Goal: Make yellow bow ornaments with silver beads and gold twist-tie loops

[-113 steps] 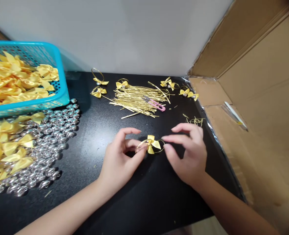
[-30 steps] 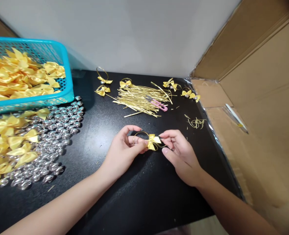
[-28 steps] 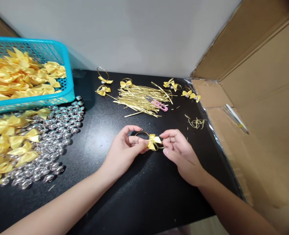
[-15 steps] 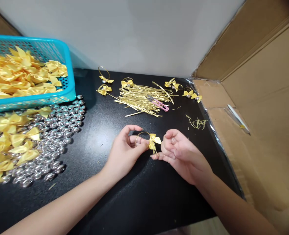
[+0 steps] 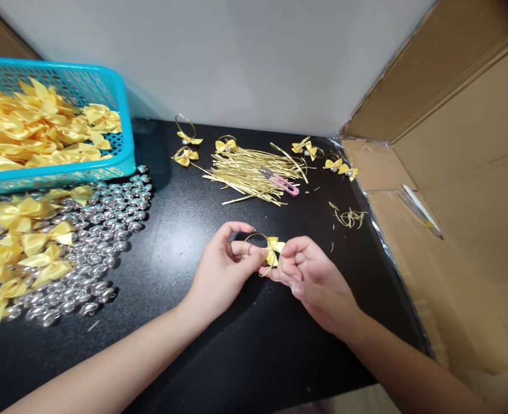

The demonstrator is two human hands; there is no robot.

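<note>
My left hand (image 5: 232, 259) pinches a yellow ribbon bow (image 5: 273, 250) between thumb and fingers. A thin gold twist tie (image 5: 254, 234) arches in a loop above the fingertips and is joined to the bow. Below the bow, a tie end curves across toward my right hand (image 5: 310, 276), whose fingers are curled closed beside the bow. The fingertips seem to pinch that tie end, though the grip is partly hidden. Both hands are just above the black table (image 5: 185, 356).
A blue basket (image 5: 129, 115) full of yellow bows stands at the left, with silver beads (image 5: 107, 230) and loose bows before it. Pink-handled snips (image 5: 285, 185) lie on gold ties (image 5: 245, 175). Finished-looking bow loops (image 5: 185, 155) and clippings (image 5: 349, 218) lie around. Cardboard (image 5: 461, 144) borders the right.
My right hand has turned and its fingers have closed in nearer the bow. The tie ends below the bow now curve instead of hanging down. My left hand keeps its pinch.
</note>
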